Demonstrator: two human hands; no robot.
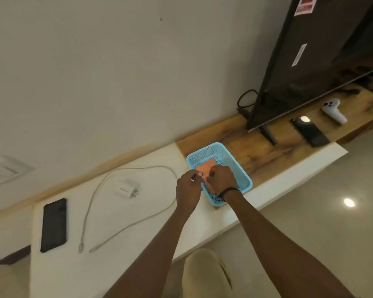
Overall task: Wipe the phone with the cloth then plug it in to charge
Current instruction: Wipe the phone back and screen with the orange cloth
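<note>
The black phone point(53, 224) lies flat at the left end of the white worktop point(138, 244). Its long axis runs from the near edge toward the wall. One orange cloth point(205, 167) sits in one blue basket point(241, 173), and the left hand point(188, 189) and right hand point(222, 179) each pinch it in a narrow grip. One cable point(149, 167) and one charger point(127, 188) lie between the phone and the basket. A second dark phone point(310, 132) lies by the television point(310, 61).
</note>
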